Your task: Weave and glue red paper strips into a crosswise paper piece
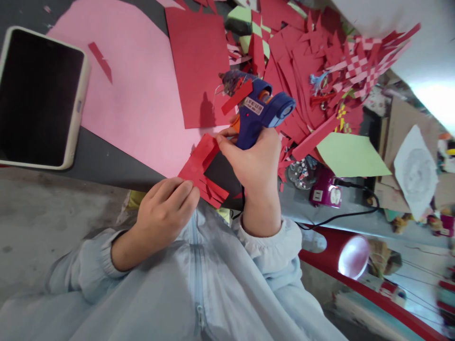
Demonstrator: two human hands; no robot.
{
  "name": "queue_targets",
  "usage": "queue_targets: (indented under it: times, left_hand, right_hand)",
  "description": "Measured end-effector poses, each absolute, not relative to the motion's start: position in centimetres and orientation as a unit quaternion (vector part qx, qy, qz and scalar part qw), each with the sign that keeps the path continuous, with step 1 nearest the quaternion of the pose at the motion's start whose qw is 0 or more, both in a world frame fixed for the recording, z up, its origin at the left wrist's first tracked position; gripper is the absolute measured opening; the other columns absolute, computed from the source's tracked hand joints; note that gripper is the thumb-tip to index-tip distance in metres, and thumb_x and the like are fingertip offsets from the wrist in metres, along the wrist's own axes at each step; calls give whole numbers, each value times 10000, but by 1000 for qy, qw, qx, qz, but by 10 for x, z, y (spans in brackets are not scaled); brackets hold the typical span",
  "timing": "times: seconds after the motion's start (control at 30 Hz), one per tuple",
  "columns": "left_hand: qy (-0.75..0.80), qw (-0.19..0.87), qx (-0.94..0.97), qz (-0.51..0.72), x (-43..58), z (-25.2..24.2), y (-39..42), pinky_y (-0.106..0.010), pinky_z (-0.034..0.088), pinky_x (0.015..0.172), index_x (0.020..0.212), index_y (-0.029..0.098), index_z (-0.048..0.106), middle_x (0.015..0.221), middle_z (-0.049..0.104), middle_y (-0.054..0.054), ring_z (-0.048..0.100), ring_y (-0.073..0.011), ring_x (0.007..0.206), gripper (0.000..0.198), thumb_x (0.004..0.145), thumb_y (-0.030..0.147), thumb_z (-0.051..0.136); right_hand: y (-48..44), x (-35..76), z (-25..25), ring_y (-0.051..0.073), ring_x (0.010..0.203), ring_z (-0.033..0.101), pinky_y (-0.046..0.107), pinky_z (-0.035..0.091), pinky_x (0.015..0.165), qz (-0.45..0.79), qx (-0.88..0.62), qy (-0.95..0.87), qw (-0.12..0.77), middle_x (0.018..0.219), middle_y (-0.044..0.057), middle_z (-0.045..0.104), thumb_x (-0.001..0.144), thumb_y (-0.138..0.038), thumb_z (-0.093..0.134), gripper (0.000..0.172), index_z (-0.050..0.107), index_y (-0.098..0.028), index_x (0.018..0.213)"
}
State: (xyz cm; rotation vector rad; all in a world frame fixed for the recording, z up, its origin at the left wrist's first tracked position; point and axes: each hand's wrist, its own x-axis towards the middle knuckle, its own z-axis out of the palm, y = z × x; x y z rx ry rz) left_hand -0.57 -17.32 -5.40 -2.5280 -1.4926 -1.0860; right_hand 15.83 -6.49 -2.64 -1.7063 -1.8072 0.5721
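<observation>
— Dark table [103, 161], is it? What's lying on it?

— Mostly paper. A big pink sheet [142, 99] covers the middle, with a plain red sheet [199, 61] on top of its far side. Beyond that, to the right, sits a heap of red scraps [309, 57], some of them woven with white. A phone [39, 97] lies face up at the left, screen dark.

— And the hands?

— The right hand [254, 166] is wrapped tight around the handle of a blue glue gun [261, 111], held upright over the table's near edge. One loose red strip rests across the gun's top.

— The other one?

— The left hand [165, 213] is curled, fingertips pinching the near corner of a red fringed paper [202, 173].

— Where exactly is that paper?

— At the near edge of the table, between the two hands, cut strips pointing toward the person. The right hand's fingertip touches its far corner.

— Anything else close by?

— A green sheet [350, 156] just right of the gun, and below it a purple plug block [325, 192] with a black cord [341, 215] trailing off.
</observation>
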Motion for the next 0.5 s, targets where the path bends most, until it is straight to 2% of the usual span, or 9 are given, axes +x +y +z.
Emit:
queue_targets:
  times: [0.13,0.37,0.5]
  left_hand:
    - [-477,7,-808,-345,-5,-54,-173,-334,584,723,948,98,694,871,760,-58,650,-207,790,111,860,31,687]
    - [-479,11,-810,-337,-6,-53,-173,-332,582,720,943,108,697,870,757,-46,654,-205,794,92,884,45,663]
    - [-481,12,-812,-330,-5,-52,-173,-327,575,718,927,110,702,866,751,-45,653,-202,792,92,893,42,650]
  right_hand:
    - [-63,160,-25,236,897,746,468,598,914,236,-643,-662,305,900,55,745,793,-275,665,135,645,-241,922]
    - [-60,161,-23,209,785,736,429,610,836,256,-619,-675,310,820,22,739,763,-245,712,170,617,-251,904]
    - [-58,160,-27,203,771,735,423,611,816,258,-612,-686,297,844,18,744,752,-203,711,174,611,-248,887]
